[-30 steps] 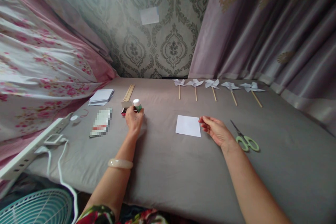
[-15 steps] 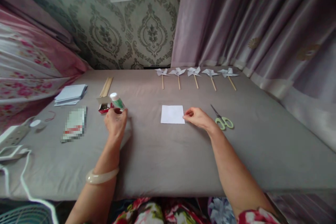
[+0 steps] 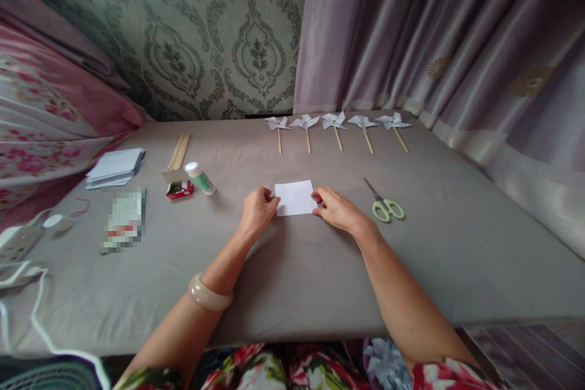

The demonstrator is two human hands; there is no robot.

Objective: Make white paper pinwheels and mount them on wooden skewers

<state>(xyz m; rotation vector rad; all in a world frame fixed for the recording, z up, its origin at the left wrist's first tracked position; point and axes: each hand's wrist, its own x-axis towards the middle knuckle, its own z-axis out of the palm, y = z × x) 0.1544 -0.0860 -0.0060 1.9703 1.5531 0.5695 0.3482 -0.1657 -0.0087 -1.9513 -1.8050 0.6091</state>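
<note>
A white square sheet of paper [image 3: 295,197] is between my two hands, over the middle of the table. My left hand [image 3: 259,212] pinches its left edge, thumb and fingers together. On the opposite edge my right hand [image 3: 337,209] grips the paper the same way. To the left of my left hand stands a white and green glue stick [image 3: 200,178], tilted in the view. Beside it is a small open red box [image 3: 179,187] with dark bits inside. Scissors [image 3: 384,202] with light green handles lie to the right of my right hand.
Several paper pinwheels [image 3: 336,122] on sticks lie in a row at the back. Wooden sticks [image 3: 180,152], stacked white paper [image 3: 116,167] and a blurred packet [image 3: 124,220] are at the left. A power strip [image 3: 21,244] with white cables sits at the left edge.
My left hand has let go of the glue stick, leaving it beside the red box, and moved right to take the paper's left edge. The view has swung right.
</note>
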